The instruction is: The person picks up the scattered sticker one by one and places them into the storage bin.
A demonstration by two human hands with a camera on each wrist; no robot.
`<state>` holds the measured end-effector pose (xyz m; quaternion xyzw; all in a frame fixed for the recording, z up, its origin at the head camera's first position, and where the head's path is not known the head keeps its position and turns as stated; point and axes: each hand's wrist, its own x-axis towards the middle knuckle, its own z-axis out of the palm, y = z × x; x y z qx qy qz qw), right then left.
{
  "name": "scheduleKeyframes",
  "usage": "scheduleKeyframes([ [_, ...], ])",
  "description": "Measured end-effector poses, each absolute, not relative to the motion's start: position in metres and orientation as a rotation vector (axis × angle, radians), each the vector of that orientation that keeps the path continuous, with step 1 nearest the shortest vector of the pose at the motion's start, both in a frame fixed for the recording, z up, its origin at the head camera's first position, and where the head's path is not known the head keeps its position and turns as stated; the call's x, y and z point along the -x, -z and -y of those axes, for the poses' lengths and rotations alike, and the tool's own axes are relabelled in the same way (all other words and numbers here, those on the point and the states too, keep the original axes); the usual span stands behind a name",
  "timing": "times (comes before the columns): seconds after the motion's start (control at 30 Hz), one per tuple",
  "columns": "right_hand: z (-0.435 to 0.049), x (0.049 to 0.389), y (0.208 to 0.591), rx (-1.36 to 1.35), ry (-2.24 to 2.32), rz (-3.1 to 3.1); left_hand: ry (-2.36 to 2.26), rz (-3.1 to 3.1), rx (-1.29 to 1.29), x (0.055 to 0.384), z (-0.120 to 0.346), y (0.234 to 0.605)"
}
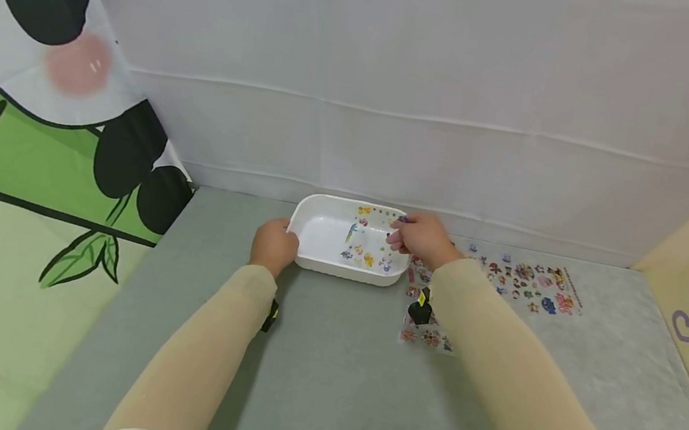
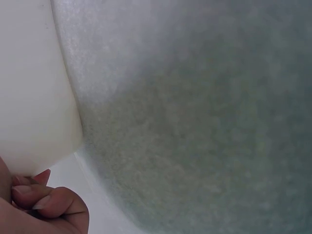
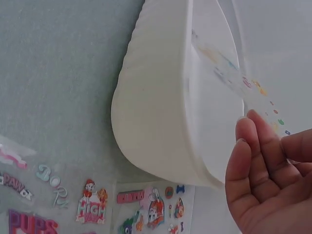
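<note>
A white oblong plastic basin (image 1: 321, 234) sits near the back of the table. My left hand (image 1: 275, 245) grips its left end; in the left wrist view the fingers (image 2: 61, 202) curl by the basin's white wall (image 2: 34, 87). A clear sticker sheet (image 1: 363, 236) with small colourful stickers shows over the right half of the basin. My right hand (image 1: 424, 238) is at the basin's right end, thumb and fingers together at the edge of the sheet (image 3: 248, 85). A small dark purple patch shows at its fingertips; its kind is unclear. The pinch point is partly hidden.
More clear sticker sheets (image 1: 534, 284) lie on the grey table (image 1: 327, 376) right of the basin, partly under my right forearm. Lettered stickers (image 3: 34, 222) show up close in the right wrist view. A white cloth (image 1: 406, 68) hangs behind the table.
</note>
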<state>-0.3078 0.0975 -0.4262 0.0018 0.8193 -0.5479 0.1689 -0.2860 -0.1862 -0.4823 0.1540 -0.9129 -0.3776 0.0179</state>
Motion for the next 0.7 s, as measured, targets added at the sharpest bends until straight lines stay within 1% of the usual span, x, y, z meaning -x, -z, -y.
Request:
scheduleKeyframes([
  [0.7, -0.083, 0.303, 0.428, 0.130, 1.319, -2.541, 1.137, 2.848, -0.456, 0.284, 0.185, 0.479],
])
